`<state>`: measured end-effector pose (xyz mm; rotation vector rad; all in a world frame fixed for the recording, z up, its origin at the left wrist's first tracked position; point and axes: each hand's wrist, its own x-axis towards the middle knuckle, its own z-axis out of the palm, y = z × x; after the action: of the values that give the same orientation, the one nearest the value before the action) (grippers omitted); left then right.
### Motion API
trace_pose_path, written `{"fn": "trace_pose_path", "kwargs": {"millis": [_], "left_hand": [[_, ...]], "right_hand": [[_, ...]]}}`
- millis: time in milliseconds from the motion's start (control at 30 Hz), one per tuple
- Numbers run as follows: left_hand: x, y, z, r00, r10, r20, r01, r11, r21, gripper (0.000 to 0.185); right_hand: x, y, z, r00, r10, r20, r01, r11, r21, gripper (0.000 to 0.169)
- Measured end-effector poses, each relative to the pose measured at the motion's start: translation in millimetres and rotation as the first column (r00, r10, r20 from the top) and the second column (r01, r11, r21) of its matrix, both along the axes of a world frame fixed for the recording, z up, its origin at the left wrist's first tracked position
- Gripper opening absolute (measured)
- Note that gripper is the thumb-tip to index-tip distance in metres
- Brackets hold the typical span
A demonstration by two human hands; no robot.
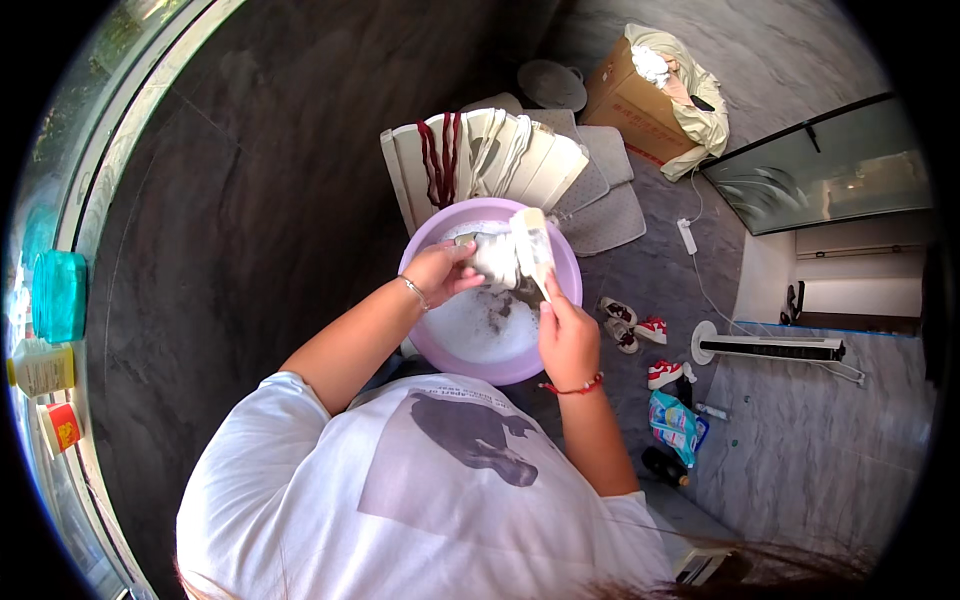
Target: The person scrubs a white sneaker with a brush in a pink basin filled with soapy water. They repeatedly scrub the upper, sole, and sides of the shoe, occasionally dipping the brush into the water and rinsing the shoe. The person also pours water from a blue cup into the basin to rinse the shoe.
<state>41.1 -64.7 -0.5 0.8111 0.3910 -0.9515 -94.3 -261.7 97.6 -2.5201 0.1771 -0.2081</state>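
My left hand (442,274) holds a pale, wet shoe (491,259) above a purple plastic basin (566,262). The handle of a white scrubbing brush (532,236) is in my right hand (570,334); its head lies against the shoe's right end. White suds (480,330) with dark dirt in them fill the basin below both hands. Dark red shoelaces (448,161) and white shoelaces (514,154) hang over a cream slatted board (397,165) just behind the basin. My fingers partly hide the shoe.
Several shoes (651,330) stand on the floor to the right, near a blue detergent bag (675,424) and a dark bottle (664,466). Farther right are a tower fan (772,348) and a power strip (686,235). A cardboard box (637,109) holds cloth. Containers (60,296) line the left windowsill.
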Motion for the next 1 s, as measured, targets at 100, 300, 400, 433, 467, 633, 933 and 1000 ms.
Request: {"fn": "trace_pose_path", "kwargs": {"millis": [100,300,400,433,467,633,933,1000], "left_hand": [[-5.5,-10.3,22.8,0.997,-0.034,-0.067,0.03,0.998,-0.059,0.027],[-0.4,-7.6,6.9,0.962,0.177,-0.209,-0.214,0.961,-0.173,0.03],[-5.3,-7.3,5.6,0.988,0.095,-0.122,-0.11,0.986,-0.127,0.031],[-14.8,-13.3,8.4,0.996,0.059,-0.069,-0.065,0.994,-0.091,0.032],[-24.7,-18.9,10.2,1.0,0.021,-0.016,-0.022,0.998,-0.053,0.032],[-30.9,-25.6,8.7,0.997,0.026,0.079,-0.027,0.999,0.018,0.037],[-40.7,-19.2,7.0,0.842,-0.295,0.452,0.226,0.953,0.202,0.021],[-48.6,-12.3,2.3,0.643,-0.416,0.643,0.308,0.909,0.281,0.017]], "right_hand": [[16.2,11.9,2.3,0.998,0.044,-0.038,-0.052,0.967,-0.251,0.044],[-5.8,21.5,4.2,0.977,0.092,-0.191,-0.161,0.908,-0.387,0.048],[-5.7,15.7,-2.1,0.978,0.111,-0.177,-0.174,0.903,-0.393,0.049],[-1.4,16.4,-0.5,0.978,0.114,-0.172,-0.175,0.9,-0.4,0.049],[5.4,22.5,2.5,0.976,0.089,-0.198,-0.167,0.892,-0.421,0.049],[16.0,27.0,12.4,0.967,0.101,-0.232,-0.187,0.905,-0.382,0.046],[-1.2,-9.6,3.5,0.998,-0.044,-0.04,0.038,0.99,-0.132,0.046],[-3.7,-20.1,1.6,0.985,-0.175,0.007,0.174,0.983,0.05,0.044]]}}
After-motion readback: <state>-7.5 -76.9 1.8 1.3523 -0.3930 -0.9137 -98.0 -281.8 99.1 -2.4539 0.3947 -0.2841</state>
